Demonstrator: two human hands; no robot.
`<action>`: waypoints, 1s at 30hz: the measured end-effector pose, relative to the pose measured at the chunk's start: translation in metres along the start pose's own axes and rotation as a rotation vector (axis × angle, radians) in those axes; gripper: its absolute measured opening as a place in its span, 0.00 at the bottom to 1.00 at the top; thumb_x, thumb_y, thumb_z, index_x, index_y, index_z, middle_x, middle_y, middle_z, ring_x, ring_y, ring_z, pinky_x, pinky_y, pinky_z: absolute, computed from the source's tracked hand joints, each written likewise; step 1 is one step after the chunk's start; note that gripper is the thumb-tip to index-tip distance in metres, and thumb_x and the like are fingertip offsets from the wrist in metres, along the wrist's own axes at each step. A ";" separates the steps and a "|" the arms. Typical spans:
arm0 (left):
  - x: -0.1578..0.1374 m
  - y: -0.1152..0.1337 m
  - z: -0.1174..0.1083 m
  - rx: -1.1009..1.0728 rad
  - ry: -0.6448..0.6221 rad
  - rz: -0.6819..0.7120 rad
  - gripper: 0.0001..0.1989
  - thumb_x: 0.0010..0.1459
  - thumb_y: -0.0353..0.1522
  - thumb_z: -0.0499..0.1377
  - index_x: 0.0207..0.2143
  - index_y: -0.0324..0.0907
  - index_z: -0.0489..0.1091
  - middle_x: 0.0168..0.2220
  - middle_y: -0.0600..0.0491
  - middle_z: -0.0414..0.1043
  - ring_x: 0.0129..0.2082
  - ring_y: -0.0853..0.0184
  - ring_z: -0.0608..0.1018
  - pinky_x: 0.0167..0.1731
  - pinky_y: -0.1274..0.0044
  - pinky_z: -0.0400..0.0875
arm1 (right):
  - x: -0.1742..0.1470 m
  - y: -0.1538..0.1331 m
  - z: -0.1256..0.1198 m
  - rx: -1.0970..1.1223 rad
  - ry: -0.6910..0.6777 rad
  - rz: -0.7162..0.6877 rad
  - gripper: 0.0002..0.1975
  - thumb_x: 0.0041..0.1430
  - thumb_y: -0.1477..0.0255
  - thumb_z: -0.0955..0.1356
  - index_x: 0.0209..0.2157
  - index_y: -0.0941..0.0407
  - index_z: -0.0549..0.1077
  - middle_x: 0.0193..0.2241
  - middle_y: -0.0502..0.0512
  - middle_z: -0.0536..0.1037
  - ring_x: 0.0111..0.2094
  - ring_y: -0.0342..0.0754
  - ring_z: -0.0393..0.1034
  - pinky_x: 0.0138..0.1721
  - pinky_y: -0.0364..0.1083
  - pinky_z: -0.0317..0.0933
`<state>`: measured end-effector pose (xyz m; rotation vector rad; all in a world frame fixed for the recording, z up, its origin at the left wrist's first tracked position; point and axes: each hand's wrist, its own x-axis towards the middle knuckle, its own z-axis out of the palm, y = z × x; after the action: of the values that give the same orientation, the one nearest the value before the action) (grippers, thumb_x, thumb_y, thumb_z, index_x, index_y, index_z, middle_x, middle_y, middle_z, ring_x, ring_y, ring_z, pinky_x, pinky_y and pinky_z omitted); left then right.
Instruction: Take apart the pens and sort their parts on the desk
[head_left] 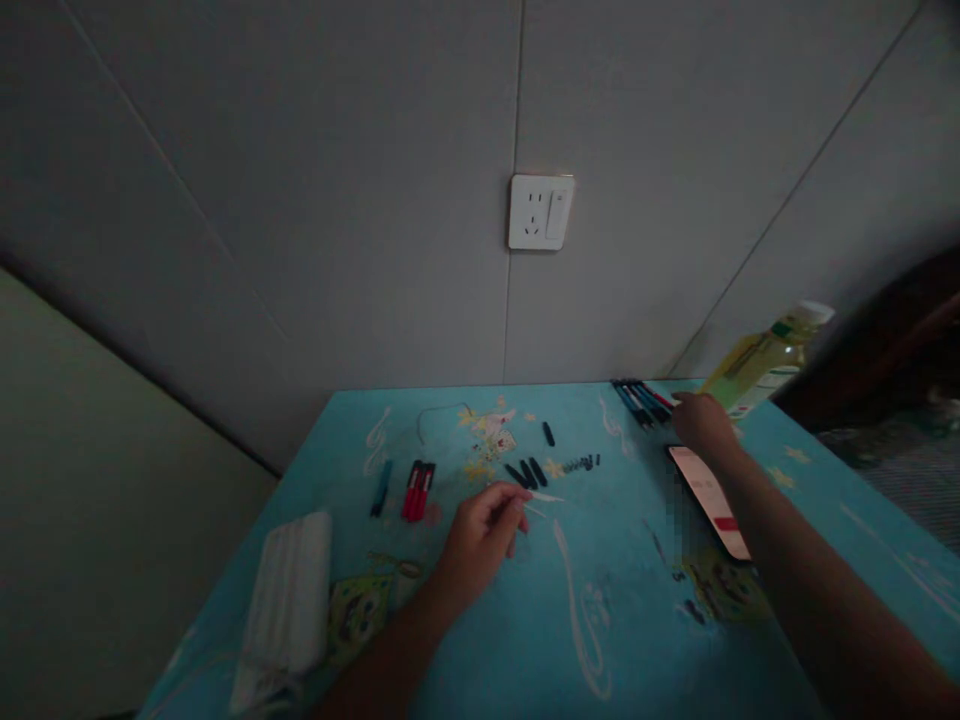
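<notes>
The left hand (480, 535) is resting near the middle of the table (450, 660), fingers curled and pinching a thin clear tube (546, 497) whose free end is pointing right. The right hand (701, 422) is reaching toward the far right of the table, touching or nearly touching the pens (641, 400) lying in a bundle at the far edge; whether it is gripping one cannot be told (the fingers are blurred and partly hidden).

Open room: the near half of the table, between the two forearms, is carrying only printed pattern. The far edge is meeting the wall just below the socket (540, 212).

Items about the left hand:
- Dark caps (526, 473) are lying just beyond the fingertips.
- Small springs (582, 463) are lying in a row to the right of the caps.
- Red pens (418, 489) and a blue pen (381, 487) are lying to the left.
- A white pack (289, 600) is sitting at the near left edge.

Items about the right hand:
- A phone (709, 500) is lying flat under the forearm.
- A bottle (761, 362) holding yellowish liquid is standing near the right edge, cap on, just beside the hand.
</notes>
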<state>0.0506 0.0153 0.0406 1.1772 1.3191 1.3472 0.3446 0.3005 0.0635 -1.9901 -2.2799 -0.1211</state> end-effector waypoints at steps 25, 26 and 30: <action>0.010 -0.007 -0.076 1.580 0.375 -0.091 0.12 0.64 0.32 0.50 0.42 0.40 0.72 0.40 0.45 0.69 0.37 0.59 0.73 0.35 0.71 0.66 | -0.179 -0.138 0.013 0.575 -0.150 -0.774 0.07 0.65 0.71 0.65 0.40 0.53 0.75 0.36 0.53 0.75 0.38 0.47 0.72 0.43 0.45 0.66; 0.010 -0.008 -0.074 1.580 0.367 -0.086 0.12 0.64 0.32 0.50 0.43 0.40 0.72 0.41 0.45 0.69 0.37 0.59 0.73 0.35 0.71 0.66 | -0.179 -0.138 0.012 0.574 -0.148 -0.774 0.07 0.65 0.71 0.65 0.39 0.53 0.75 0.36 0.53 0.74 0.37 0.46 0.72 0.43 0.45 0.65; 0.011 -0.011 -0.072 1.583 0.347 -0.059 0.13 0.65 0.31 0.48 0.43 0.40 0.71 0.41 0.44 0.69 0.36 0.60 0.74 0.35 0.71 0.66 | -0.180 -0.138 0.009 0.553 -0.145 -0.769 0.08 0.66 0.71 0.64 0.36 0.55 0.75 0.35 0.54 0.74 0.35 0.46 0.71 0.41 0.45 0.65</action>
<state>-0.0222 0.0157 0.0315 1.8197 2.7926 0.2003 0.2315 0.1061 0.0317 -0.8355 -2.6444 0.5414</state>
